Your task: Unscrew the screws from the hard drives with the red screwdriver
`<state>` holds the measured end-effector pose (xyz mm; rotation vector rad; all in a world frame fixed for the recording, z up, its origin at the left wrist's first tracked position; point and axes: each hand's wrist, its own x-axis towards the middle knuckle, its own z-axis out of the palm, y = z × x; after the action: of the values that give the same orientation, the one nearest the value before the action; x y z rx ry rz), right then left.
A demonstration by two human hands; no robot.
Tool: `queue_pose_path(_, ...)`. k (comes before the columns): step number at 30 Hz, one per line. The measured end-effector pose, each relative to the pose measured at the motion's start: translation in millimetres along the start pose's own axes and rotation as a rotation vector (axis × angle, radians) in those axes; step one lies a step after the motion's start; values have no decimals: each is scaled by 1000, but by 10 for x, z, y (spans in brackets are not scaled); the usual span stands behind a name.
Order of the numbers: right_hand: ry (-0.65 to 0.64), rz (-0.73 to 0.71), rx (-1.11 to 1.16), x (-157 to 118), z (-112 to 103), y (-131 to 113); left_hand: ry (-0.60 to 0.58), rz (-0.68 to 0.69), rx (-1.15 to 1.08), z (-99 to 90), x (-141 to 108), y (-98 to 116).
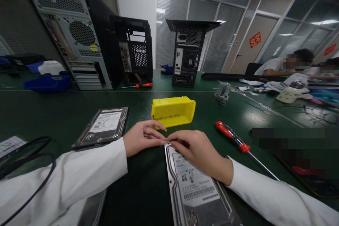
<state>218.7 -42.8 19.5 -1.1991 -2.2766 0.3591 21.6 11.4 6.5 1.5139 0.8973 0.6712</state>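
Observation:
A silver hard drive (185,176) with a white printed label lies flat on the table in front of me. At its far left corner the fingertips of both hands meet. My left hand (141,138) has its thumb and a finger closed together there, while its index finger arches above. My right hand (198,148) pinches at the same corner, its wrist over the drive's right edge. Whatever tiny thing the fingertips hold is too small to make out. Just beyond them a yellow plastic bin (173,111) lies on its side, with small dark bits inside.
Another hard drive (106,125) lies left, and a red-black screwdriver (233,137) right. Behind stand a large computer case (76,31), an open black case (136,53) and a smaller case (186,56). A black cable (50,169) crosses my left sleeve. People sit far right.

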Motion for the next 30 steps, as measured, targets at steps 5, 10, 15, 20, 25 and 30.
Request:
queue_pose_path(5,-17,-15,-7,-1,10,19,-9,-97,-12,-7,-26,32)
queue_pose_path(10,-8,-20,-26,-2,24,39,6,-117,-5,27,-49,44)
queue_pose_path(15,-8,-28,-49,-1,19,16,-8,-111,29,46,-67,53)
queue_pose_path(20,-18,-30,-74,-4,8,5,-49,-98,162,-5,-43,53)
queue_pose_path(25,-27,-38,-108,1,1,13,-72,-83,176,-41,-9,39)
queue_pose_path(30,-46,-73,-152,19,2,5,-121,-66,148,-60,8,37)
